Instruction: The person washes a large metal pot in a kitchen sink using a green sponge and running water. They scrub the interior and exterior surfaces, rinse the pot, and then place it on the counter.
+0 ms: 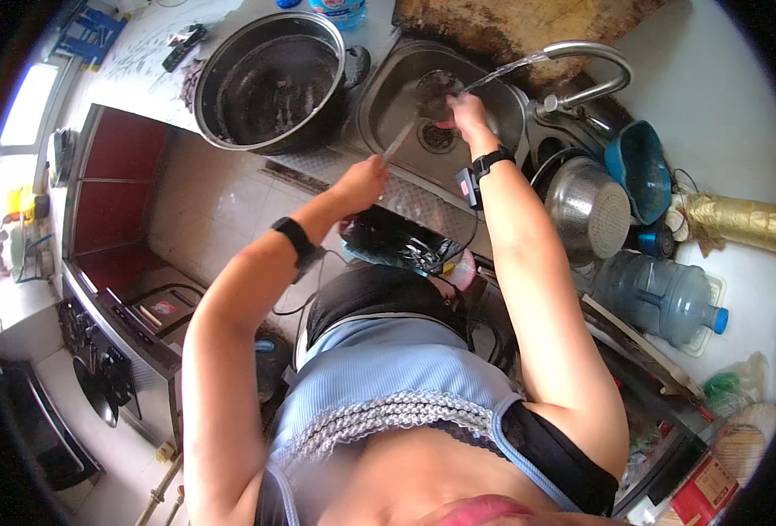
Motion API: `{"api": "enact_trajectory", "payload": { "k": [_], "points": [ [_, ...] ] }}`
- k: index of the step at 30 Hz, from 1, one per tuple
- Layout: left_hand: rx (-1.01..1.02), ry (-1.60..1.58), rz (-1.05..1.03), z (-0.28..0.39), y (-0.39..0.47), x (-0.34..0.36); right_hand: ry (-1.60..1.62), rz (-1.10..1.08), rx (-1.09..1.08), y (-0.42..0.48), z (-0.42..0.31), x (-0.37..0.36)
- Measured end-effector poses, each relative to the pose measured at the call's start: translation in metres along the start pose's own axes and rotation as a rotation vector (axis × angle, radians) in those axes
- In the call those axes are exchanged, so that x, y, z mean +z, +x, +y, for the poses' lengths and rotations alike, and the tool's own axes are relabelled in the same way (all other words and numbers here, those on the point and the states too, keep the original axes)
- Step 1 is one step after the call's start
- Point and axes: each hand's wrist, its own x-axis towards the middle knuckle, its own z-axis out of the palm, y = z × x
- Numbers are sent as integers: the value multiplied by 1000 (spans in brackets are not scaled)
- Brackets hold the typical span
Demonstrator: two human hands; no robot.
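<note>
My left hand (363, 182) is closed around the handle of a long metal utensil (398, 146) at the sink's front edge. The utensil reaches over the stainless-steel sink (388, 85); its far end is blurred. My right hand (470, 117) is over the basin with curled fingers, right by the stream of water (496, 72) from the curved faucet (618, 69). Something reddish shows beside its fingers, but what the hand grips is unclear. Below lies the drain strainer (437, 137).
A large dark pot (273, 85) stands on the counter left of the sink. A metal colander (595, 210), a blue plastic basin (638, 171) and a large water jug (664, 299) are at the right. A black bag (394, 240) hangs below the counter edge. A stained board (473, 33) is behind the sink.
</note>
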Motion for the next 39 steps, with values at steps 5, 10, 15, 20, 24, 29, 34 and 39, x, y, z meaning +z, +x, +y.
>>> {"api": "enact_trajectory", "payload": {
  "k": [5, 10, 15, 20, 24, 29, 34, 39],
  "points": [
    [184, 485, -2, -25, 4, -13, -1020, -206, -566, -5, -53, -16],
    [142, 606, 9, 4, 12, -19, -1505, -603, -642, -30, -92, 11],
    [229, 352, 59, -1, 12, -27, -448, -154, -106, 0, -73, -41],
    [154, 51, -34, -8, 41, -9, -229, 278, -41, 15, -24, -34],
    [4, -231, -139, 23, 37, 8, 1145, 224, 295, -14, -28, 15],
    [-94, -518, -255, 27, 37, 5, 1223, -92, 259, -39, -43, 22],
    [-159, -503, -295, 26, 26, -6, 727, 140, 278, -32, -47, -1],
    [189, 261, -99, 5, 25, -22, -540, -96, -57, -8, -48, -44]
  ]
}}
